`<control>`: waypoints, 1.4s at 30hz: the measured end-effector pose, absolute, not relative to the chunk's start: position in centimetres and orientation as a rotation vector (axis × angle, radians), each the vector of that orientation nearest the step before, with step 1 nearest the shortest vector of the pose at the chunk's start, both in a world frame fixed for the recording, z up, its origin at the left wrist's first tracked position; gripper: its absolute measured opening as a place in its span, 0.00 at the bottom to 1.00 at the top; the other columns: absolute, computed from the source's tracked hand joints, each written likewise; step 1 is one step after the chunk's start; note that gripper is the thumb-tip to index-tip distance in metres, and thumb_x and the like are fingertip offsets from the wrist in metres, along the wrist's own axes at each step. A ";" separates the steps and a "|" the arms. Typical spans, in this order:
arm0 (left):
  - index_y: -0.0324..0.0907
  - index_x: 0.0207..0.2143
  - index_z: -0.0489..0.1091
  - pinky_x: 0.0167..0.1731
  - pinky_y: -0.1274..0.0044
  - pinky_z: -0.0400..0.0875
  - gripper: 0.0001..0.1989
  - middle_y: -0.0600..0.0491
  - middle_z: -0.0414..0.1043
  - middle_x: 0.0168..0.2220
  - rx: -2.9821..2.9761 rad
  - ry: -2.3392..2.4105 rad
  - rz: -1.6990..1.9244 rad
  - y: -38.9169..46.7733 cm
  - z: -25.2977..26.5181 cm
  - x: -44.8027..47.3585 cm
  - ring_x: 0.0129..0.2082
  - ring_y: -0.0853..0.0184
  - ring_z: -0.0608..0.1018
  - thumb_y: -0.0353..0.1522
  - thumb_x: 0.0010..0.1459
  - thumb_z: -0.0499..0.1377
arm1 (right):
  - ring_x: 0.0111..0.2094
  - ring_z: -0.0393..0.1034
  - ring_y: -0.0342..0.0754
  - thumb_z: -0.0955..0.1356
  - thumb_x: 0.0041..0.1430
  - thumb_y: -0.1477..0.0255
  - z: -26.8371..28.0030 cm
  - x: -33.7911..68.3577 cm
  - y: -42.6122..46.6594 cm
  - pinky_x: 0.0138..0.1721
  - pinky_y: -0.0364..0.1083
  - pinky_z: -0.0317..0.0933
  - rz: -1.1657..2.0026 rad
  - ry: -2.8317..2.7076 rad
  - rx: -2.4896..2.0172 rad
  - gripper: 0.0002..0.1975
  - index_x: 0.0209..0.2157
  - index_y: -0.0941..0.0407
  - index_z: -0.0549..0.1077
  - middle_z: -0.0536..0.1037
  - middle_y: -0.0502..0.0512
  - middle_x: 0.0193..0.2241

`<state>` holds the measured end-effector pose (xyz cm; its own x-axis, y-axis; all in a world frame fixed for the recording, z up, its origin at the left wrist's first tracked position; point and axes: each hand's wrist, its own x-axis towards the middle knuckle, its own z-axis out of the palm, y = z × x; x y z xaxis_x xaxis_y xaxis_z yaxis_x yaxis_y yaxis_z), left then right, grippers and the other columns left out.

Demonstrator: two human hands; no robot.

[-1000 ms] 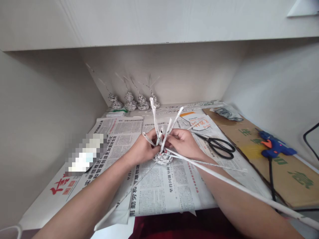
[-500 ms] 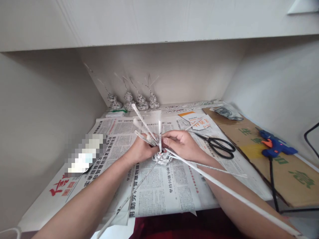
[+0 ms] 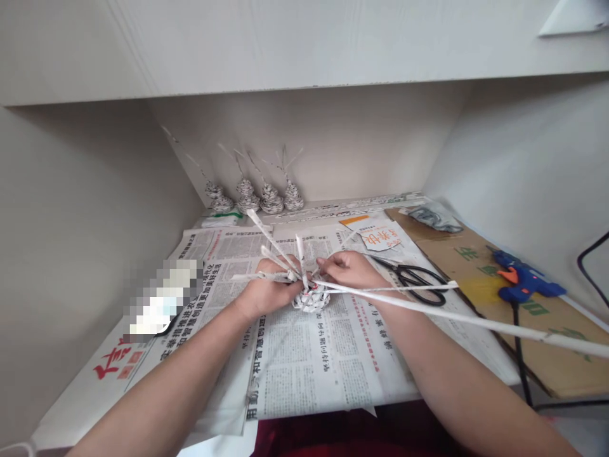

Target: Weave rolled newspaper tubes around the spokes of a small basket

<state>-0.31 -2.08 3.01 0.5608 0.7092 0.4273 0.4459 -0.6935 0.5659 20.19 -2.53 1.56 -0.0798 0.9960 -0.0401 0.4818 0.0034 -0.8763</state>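
Note:
A small woven paper piece (image 3: 311, 298), made of rolled newspaper, sits low over the newspaper, with several paper tubes (image 3: 299, 254) fanning out from its top. My left hand (image 3: 271, 292) is closed around its left side, thumb pressed near the rim and fingers among the upright tubes. To the right, my right hand (image 3: 349, 270) has curled fingers, with the thumb and forefinger pinched close to the rim. A paper tube seems to pass through that hand, its pale end showing behind it. One long white tube (image 3: 476, 320) stretches right across my right forearm.
Several finished-looking gourd-shaped woven pieces (image 3: 271, 198) stand along the back wall. Black scissors (image 3: 421, 284) lie right of my hand. A blue glue gun (image 3: 528, 279) rests on cardboard (image 3: 476, 254), its black cord hanging down. Newspaper (image 3: 295, 374) covers the table; a blurred-out object (image 3: 164, 298) lies left.
The long white tube has swung up and outward to the right. My right hand has shifted slightly away from the rim. The strand that trailed toward the lower left is now only a faint blur.

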 end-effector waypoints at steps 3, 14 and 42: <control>0.40 0.28 0.75 0.38 0.74 0.73 0.08 0.49 0.78 0.33 2.442 0.888 0.930 -2.1 2.9 -0.3 0.35 0.64 0.79 0.30 0.57 0.57 | 0.22 0.69 0.45 0.68 0.53 0.54 1.2 19.8 -2.4 0.24 0.42 0.59 1.044 -1.561 -1.468 0.20 0.25 0.57 0.76 0.76 0.52 0.19; 0.40 0.30 0.75 0.41 0.76 0.73 0.08 0.51 0.77 0.33 2.484 0.892 0.899 -2.1 2.5 -0.3 0.34 0.67 0.79 0.27 0.58 0.55 | 0.22 0.72 0.45 0.71 0.50 0.62 1.6 18.7 -3.2 0.23 0.42 0.62 1.170 -1.349 -1.255 0.12 0.27 0.58 0.75 0.78 0.53 0.22; 0.39 0.32 0.77 0.34 0.76 0.75 0.05 0.51 0.80 0.33 1.984 0.987 0.983 -2.3 2.3 0.5 0.33 0.64 0.80 0.29 0.51 0.63 | 0.25 0.72 0.44 0.74 0.48 0.66 3.1 19.1 -4.4 0.25 0.41 0.63 0.985 -1.647 -1.209 0.09 0.28 0.58 0.76 0.78 0.52 0.23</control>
